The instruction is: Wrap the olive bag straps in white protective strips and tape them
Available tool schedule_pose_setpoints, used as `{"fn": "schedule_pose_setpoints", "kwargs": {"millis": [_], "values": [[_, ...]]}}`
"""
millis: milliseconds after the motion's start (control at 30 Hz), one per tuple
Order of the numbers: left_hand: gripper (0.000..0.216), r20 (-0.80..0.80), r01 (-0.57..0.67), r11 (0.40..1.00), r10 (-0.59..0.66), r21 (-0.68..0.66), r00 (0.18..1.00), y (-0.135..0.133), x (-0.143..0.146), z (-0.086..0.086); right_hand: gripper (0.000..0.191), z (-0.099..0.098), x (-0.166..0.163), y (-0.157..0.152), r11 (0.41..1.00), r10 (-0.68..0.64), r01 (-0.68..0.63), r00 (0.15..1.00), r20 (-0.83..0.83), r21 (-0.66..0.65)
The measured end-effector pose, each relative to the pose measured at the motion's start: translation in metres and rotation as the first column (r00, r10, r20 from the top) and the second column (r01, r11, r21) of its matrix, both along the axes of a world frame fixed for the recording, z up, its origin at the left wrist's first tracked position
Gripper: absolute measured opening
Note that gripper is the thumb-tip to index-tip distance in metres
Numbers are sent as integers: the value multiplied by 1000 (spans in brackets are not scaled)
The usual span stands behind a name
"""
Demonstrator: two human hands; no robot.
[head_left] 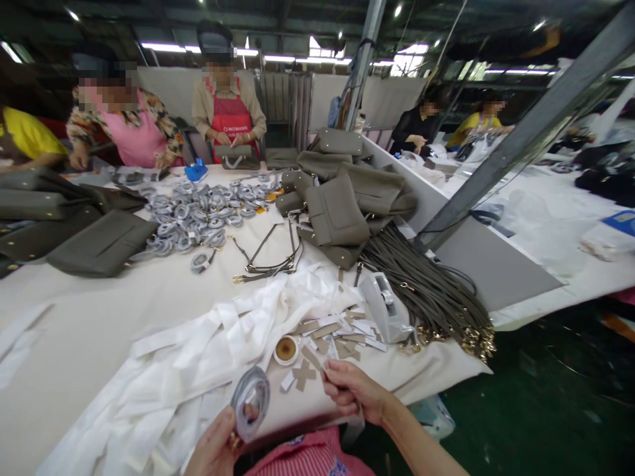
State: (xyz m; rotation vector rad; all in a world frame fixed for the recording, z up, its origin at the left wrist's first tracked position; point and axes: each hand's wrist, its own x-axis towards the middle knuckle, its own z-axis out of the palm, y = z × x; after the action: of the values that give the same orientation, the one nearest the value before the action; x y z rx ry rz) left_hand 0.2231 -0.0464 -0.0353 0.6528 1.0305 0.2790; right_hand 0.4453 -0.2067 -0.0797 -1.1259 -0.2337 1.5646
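My left hand (215,439) grips a coiled strap (251,403) wrapped in greyish film, held upright over the table's near edge, with a bit of gold-coloured metal at its bottom. To its right, my right hand (350,390) is closed, thumb against forefinger. A pale translucent strip (354,426) hangs from under its curled fingers; what sits at the fingertips is too small to make out. Just beyond lie brown and white paper strips (322,330) and a small round tub (286,350) with brown contents. Long white wrapping strips (198,350) spread across the table to the left.
A tape dispenser (384,307) stands beside a bundle of dark straps (421,284) with gold clasps. Olive bags (337,211) and many wrapped coils (193,211) lie farther back. A slanted metal post (520,132) rises at right. Several co-workers work across the tables.
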Motion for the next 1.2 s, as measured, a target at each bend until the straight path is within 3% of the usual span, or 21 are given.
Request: {"fn": "schedule_pose_setpoints", "kwargs": {"millis": [133,267,333,467,533,633,733,800,1033,1200], "values": [[49,6,57,983,-59,173,998,1,7,-2,45,31,-17,1,988,147,-152,978,148,26],[50,-14,22,976,-20,216,1000,5,14,-6,49,53,-33,4,960,225,-280,829,511,31],[49,-5,58,971,-58,233,998,5,16,-4,59,53,-41,10,966,214,-260,785,581,-3],[46,-78,176,905,-158,387,984,3,19,2,57,36,-56,27,985,168,-126,844,509,-116],[45,-161,217,802,-152,556,975,4,20,2,51,26,-62,33,986,149,-91,863,484,-141],[37,-245,293,556,-162,778,956,9,19,-1,43,20,-69,36,986,141,-78,869,474,-149],[31,-333,362,315,-143,877,932,13,17,-6,45,22,-73,34,983,139,-71,888,439,-167],[29,-365,376,201,-92,905,926,13,16,-7,50,26,-75,34,987,118,-63,908,403,-148],[27,-397,392,-109,-26,913,917,1,23,0,61,36,-78,48,998,60,-47,935,349,-45],[20,-332,342,-444,104,828,938,0,29,7,57,31,-79,52,999,-22,13,961,275,35]]}}
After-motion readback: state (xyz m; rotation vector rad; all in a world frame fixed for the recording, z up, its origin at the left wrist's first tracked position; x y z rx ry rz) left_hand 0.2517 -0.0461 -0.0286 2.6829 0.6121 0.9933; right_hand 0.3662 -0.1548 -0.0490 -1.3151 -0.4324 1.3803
